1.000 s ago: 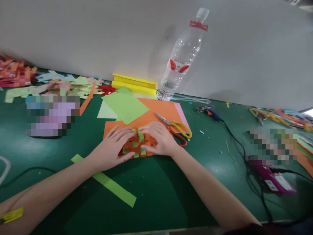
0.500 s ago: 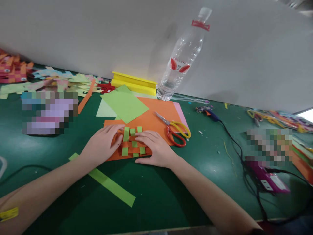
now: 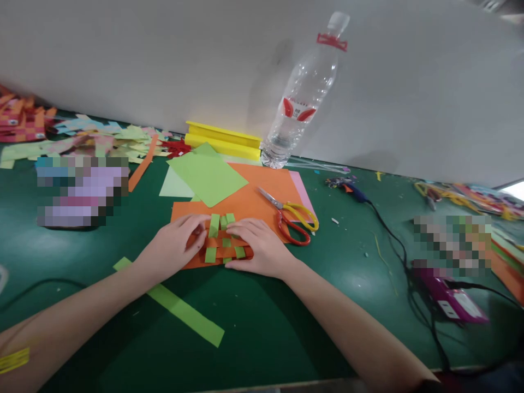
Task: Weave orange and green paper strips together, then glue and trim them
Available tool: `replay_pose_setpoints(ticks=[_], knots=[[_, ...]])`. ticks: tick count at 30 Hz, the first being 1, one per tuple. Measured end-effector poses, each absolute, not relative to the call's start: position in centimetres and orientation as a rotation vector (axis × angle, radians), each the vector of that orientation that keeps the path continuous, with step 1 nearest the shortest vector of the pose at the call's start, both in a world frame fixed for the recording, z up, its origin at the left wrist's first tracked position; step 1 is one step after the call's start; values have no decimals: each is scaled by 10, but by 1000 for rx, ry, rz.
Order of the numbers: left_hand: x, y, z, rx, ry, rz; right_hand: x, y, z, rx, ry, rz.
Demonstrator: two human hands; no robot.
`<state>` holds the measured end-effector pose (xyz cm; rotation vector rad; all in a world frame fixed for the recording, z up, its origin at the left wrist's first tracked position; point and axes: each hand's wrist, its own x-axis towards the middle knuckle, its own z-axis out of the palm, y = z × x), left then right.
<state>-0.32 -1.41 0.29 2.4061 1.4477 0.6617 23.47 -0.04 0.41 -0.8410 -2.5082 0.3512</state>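
Note:
A small woven piece of orange and green paper strips (image 3: 226, 242) lies in front of me, between my two hands. My left hand (image 3: 174, 243) grips its left side with thumb and fingers curled in. On the opposite edge, my right hand (image 3: 266, 248) holds it, the fingers over the top and the thumb along the near side. Short green ends stand up at its far edge. Beneath the weave is an orange paper sheet (image 3: 186, 210). A loose green strip (image 3: 186, 314) runs diagonally on the table, partly under my left forearm.
Scissors (image 3: 280, 206) rest on orange paper, right of a green sheet (image 3: 207, 174). A plastic bottle (image 3: 301, 90) and a yellow folded piece (image 3: 223, 143) stand by the wall. A glue gun (image 3: 356, 192) trails its cord rightward to a purple box (image 3: 450, 295). Paper scraps (image 3: 135, 136) lie left.
The green strip ends at the weave's far edge have drawn closer together, the right one leaning left. Both hands keep their hold with small finger shifts.

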Motion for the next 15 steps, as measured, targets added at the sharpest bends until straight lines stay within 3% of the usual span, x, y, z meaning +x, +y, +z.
replay_pose_setpoints(ticks=[15], knots=[[1, -18, 6, 2490, 1269, 689, 235, 1, 4, -820, -2521, 336]])
